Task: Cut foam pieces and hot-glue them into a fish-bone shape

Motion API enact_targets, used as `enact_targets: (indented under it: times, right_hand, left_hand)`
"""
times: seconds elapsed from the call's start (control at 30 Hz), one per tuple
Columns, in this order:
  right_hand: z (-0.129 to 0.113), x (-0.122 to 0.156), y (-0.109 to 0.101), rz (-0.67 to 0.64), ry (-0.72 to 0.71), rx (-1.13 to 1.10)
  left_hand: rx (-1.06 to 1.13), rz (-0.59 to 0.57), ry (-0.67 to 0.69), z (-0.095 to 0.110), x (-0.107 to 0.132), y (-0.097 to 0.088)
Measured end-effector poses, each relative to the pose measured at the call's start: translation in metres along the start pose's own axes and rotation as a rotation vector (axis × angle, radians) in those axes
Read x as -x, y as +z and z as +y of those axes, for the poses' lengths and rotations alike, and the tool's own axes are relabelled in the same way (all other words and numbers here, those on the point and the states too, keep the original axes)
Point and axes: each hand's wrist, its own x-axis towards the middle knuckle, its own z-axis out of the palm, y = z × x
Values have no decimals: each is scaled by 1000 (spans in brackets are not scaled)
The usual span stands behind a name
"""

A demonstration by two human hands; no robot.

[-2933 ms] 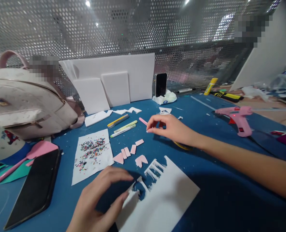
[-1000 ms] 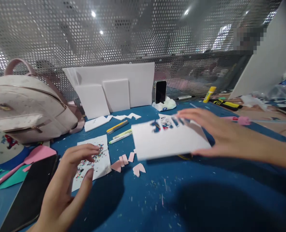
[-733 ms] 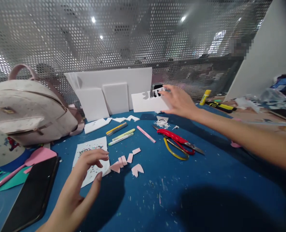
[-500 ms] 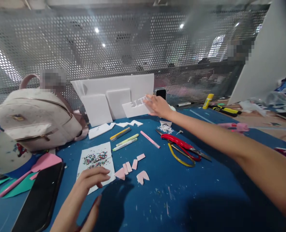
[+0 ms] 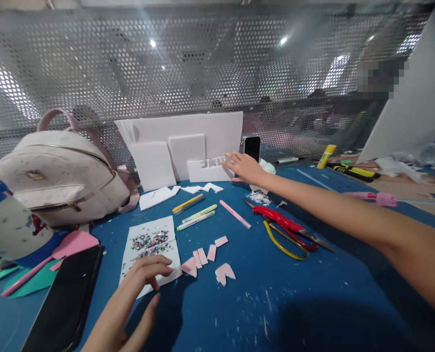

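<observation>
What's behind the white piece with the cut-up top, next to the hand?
Behind the cut-up white piece, by the right hand, stand a smaller white board and a larger white board. Whatever its solid part covers can't be seen.

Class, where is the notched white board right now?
In the head view, the notched board stands near the middle, in front of the big white board, with the right hand at its right end.

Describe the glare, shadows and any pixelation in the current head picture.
Head view: bright spots glare on the perforated screen; dark shadows lie on the blue table, beside the left hand and at lower right; a patch at upper right is pixelated.
</observation>
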Motion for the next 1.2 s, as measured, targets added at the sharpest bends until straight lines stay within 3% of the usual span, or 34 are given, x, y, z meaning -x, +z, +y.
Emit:
enact_targets:
  times: [0.2, 0.37, 0.47, 0.57, 0.77, 0.93, 1.2]
  right_hand:
    - [-13, 6, -32, 25, 92, -133]
    - [-52, 27, -89, 29, 208, -384]
    - [-88, 53, -128, -121, 90, -597]
    - [-125, 82, -150, -286, -59, -748]
    - [-167, 111, -140, -388, -98, -832]
    - [-170, 107, -135, -348, -106, -902]
    - [-169, 107, -139, -303, -254, -1007]
  left_hand:
    - [-29, -35, 16, 25, 0, 6]
    - [-107, -168, 77, 30, 1, 0]
    - [-96, -250, 38, 25, -2, 4]
    - [-73, -348, -34, 27, -11, 16]
    - [-53, -376, -34, 37, -37, 42]
    - [-46, -366, -34, 40, -48, 50]
    - [81, -349, -51, 53, -43, 49]
